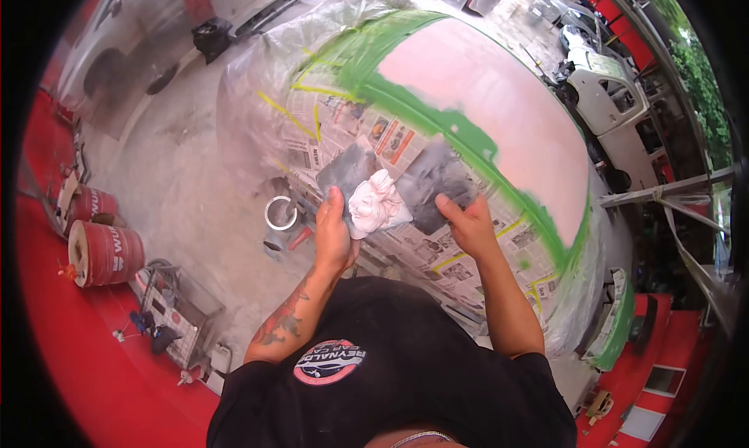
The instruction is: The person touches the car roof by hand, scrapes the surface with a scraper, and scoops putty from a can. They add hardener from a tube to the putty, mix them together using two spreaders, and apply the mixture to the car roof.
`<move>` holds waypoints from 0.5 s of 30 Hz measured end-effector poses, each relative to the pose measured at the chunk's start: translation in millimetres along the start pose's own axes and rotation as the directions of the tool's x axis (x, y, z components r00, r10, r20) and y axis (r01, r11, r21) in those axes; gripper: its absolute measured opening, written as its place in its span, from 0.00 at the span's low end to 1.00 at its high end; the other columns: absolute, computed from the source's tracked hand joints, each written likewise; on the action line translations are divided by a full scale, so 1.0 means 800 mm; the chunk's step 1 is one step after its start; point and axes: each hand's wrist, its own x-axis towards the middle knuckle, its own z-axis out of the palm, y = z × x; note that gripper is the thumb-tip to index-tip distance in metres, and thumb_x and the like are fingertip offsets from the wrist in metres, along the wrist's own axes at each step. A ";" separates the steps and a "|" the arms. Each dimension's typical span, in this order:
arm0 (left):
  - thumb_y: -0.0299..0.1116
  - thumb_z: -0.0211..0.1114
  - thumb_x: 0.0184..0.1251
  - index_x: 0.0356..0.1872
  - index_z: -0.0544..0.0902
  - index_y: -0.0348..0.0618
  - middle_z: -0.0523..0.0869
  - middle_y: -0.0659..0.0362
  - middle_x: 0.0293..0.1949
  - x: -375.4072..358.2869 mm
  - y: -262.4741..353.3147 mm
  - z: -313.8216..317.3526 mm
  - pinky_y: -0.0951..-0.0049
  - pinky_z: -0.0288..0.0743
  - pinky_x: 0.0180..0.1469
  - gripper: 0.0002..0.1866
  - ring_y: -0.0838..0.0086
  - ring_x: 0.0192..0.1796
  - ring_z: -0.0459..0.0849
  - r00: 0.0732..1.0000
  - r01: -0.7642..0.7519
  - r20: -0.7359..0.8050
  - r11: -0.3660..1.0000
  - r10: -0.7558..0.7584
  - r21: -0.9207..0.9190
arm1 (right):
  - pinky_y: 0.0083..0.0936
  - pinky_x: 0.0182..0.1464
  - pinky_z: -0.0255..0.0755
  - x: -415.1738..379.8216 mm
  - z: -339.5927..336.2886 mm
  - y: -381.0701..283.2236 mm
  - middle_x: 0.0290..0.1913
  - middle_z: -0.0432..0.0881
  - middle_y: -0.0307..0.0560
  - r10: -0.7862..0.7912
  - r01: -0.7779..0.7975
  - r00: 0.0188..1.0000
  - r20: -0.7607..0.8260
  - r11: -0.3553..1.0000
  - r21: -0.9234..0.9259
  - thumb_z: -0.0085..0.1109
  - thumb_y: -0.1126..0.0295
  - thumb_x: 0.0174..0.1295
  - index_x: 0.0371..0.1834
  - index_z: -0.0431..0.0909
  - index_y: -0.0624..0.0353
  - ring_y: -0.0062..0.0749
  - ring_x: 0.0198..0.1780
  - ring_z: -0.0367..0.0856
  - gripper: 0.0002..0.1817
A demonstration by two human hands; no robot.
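My left hand (333, 233) grips a flat grey plate (343, 169) that bears a crumpled mound of pale pink paste (375, 202). In my right hand (468, 226) is a dark grey flat sheet (431, 184), the thumb lying on its face. The sheet's left edge is close beside the paste; whether they touch I cannot tell. Behind both hands stands a panel covered with newspaper (421, 249) and yellow tape, with a pale pink surface (491, 97) bordered by green paint (413, 105).
An open round can (281, 213) stands below and left of the newspaper. Red drums (105, 253) and a wire-sided cart (175, 311) are at the left. Clear plastic sheeting (250, 113) drapes beside the panel. A stripped vehicle body (608, 97) stands at the upper right.
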 end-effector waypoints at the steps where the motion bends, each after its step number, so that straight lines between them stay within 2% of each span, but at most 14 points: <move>1: 0.48 0.42 0.79 0.64 0.66 0.32 0.76 0.47 0.59 0.003 0.000 0.000 0.58 0.73 0.63 0.28 0.60 0.60 0.78 0.999 -0.047 0.006 0.998 0.046 0.048 | 0.33 0.57 0.71 -0.001 0.004 0.002 0.54 0.78 0.58 -0.004 0.004 1.000 0.001 1.000 0.004 0.54 0.78 0.59 0.57 0.75 0.62 0.52 0.53 0.79 0.20; 2: 0.48 0.44 0.79 0.63 0.66 0.32 0.77 0.47 0.58 0.005 0.000 0.000 0.58 0.74 0.62 0.27 0.60 0.59 0.79 0.996 -0.091 0.015 0.991 0.090 0.095 | 0.33 0.55 0.72 -0.005 0.007 0.005 0.53 0.79 0.55 -0.019 0.054 0.995 0.102 0.935 -0.351 0.54 0.78 0.58 0.57 0.74 0.62 0.49 0.50 0.80 0.21; 3: 0.48 0.44 0.79 0.63 0.66 0.32 0.77 0.47 0.58 0.006 0.002 0.000 0.58 0.74 0.62 0.27 0.60 0.59 0.79 0.996 -0.090 0.018 0.991 0.089 0.098 | 0.34 0.54 0.73 -0.008 0.008 0.007 0.51 0.80 0.53 0.005 0.129 0.980 0.199 0.746 -0.654 0.54 0.78 0.57 0.58 0.74 0.62 0.46 0.48 0.81 0.22; 4: 0.47 0.44 0.79 0.62 0.67 0.31 0.77 0.48 0.58 0.005 0.008 -0.001 0.61 0.74 0.61 0.27 0.63 0.58 0.79 0.997 -0.082 0.017 0.993 0.081 0.086 | 0.34 0.54 0.73 -0.009 0.007 0.007 0.51 0.80 0.53 0.005 0.127 0.980 0.197 0.748 -0.652 0.54 0.78 0.57 0.58 0.74 0.62 0.46 0.48 0.81 0.22; 6: 0.46 0.45 0.79 0.61 0.68 0.29 0.78 0.49 0.57 0.004 0.014 0.001 0.63 0.73 0.61 0.26 0.65 0.57 0.79 0.997 -0.075 0.014 0.994 0.075 0.073 | 0.38 0.51 0.74 -0.005 0.004 0.003 0.51 0.80 0.54 0.019 0.272 0.947 0.321 0.487 -0.830 0.52 0.79 0.55 0.58 0.75 0.58 0.50 0.48 0.80 0.24; 7: 0.46 0.46 0.79 0.61 0.69 0.30 0.78 0.50 0.56 0.004 0.018 0.003 0.65 0.72 0.61 0.27 0.67 0.57 0.79 0.998 -0.058 0.028 0.988 0.054 0.144 | 0.42 0.50 0.73 -0.003 0.011 -0.016 0.51 0.80 0.53 -0.055 0.190 0.982 0.183 0.397 -0.898 0.50 0.82 0.50 0.58 0.76 0.54 0.53 0.48 0.79 0.28; 8: 0.47 0.47 0.78 0.60 0.70 0.30 0.79 0.51 0.55 0.005 0.020 0.003 0.67 0.72 0.60 0.27 0.68 0.56 0.79 0.999 -0.039 0.036 0.976 0.032 0.215 | 0.42 0.50 0.73 0.005 0.012 -0.030 0.51 0.80 0.53 -0.048 0.190 0.981 0.187 0.400 -0.897 0.50 0.82 0.50 0.58 0.76 0.54 0.53 0.48 0.79 0.28; 9: 0.48 0.48 0.78 0.60 0.71 0.30 0.80 0.53 0.54 0.010 0.016 -0.009 0.70 0.71 0.59 0.27 0.72 0.54 0.78 0.998 -0.023 0.058 0.947 0.005 0.319 | 0.41 0.49 0.73 0.016 0.010 -0.042 0.50 0.81 0.47 -0.191 0.244 0.963 0.190 0.322 -0.915 0.52 0.80 0.50 0.57 0.77 0.51 0.48 0.49 0.79 0.27; 10: 0.48 0.48 0.78 0.60 0.71 0.30 0.80 0.53 0.54 0.011 0.017 -0.008 0.70 0.71 0.59 0.27 0.72 0.54 0.78 0.999 -0.019 0.054 0.946 0.001 0.322 | 0.40 0.48 0.74 0.025 0.007 -0.049 0.50 0.81 0.41 -0.330 0.282 0.923 0.195 0.238 -0.929 0.54 0.78 0.49 0.56 0.78 0.49 0.43 0.49 0.80 0.27; 11: 0.48 0.48 0.78 0.59 0.72 0.30 0.80 0.54 0.53 0.010 0.019 -0.006 0.71 0.71 0.57 0.27 0.73 0.53 0.78 0.995 -0.018 0.097 0.895 -0.029 0.445 | 0.40 0.48 0.74 0.030 0.009 -0.050 0.50 0.81 0.41 -0.328 0.276 0.925 0.189 0.242 -0.930 0.54 0.78 0.49 0.56 0.78 0.49 0.43 0.49 0.80 0.27; 12: 0.48 0.48 0.78 0.58 0.74 0.31 0.81 0.55 0.52 0.010 0.020 -0.003 0.72 0.71 0.56 0.27 0.74 0.53 0.78 0.988 -0.025 0.139 0.829 -0.064 0.559 | 0.38 0.51 0.72 0.035 0.015 -0.051 0.49 0.82 0.38 -0.371 0.377 0.878 0.301 0.150 -0.914 0.55 0.79 0.47 0.53 0.80 0.47 0.39 0.51 0.79 0.26; 13: 0.49 0.48 0.78 0.56 0.75 0.31 0.82 0.56 0.49 0.010 0.020 0.001 0.74 0.71 0.54 0.27 0.75 0.51 0.78 0.987 -0.006 0.138 0.840 -0.082 0.543 | 0.36 0.54 0.70 0.037 0.021 -0.049 0.49 0.83 0.34 -0.402 0.468 0.818 0.411 0.051 -0.882 0.56 0.79 0.46 0.50 0.83 0.46 0.35 0.52 0.78 0.25; 14: 0.49 0.48 0.78 0.56 0.75 0.31 0.82 0.56 0.49 0.011 0.019 0.003 0.74 0.71 0.54 0.27 0.75 0.51 0.78 0.986 -0.003 0.141 0.839 -0.088 0.543 | 0.36 0.54 0.70 0.036 0.028 -0.047 0.49 0.83 0.34 -0.402 0.462 0.821 0.405 0.052 -0.885 0.56 0.79 0.46 0.50 0.83 0.46 0.35 0.52 0.78 0.25; 15: 0.49 0.48 0.78 0.54 0.76 0.30 0.82 0.56 0.47 0.014 0.018 0.004 0.75 0.71 0.53 0.26 0.75 0.49 0.78 0.989 0.075 0.080 0.878 -0.128 0.473 | 0.36 0.56 0.67 0.035 0.037 -0.043 0.48 0.84 0.32 -0.382 0.525 0.801 0.461 0.077 -0.848 0.57 0.79 0.45 0.47 0.84 0.45 0.33 0.53 0.78 0.23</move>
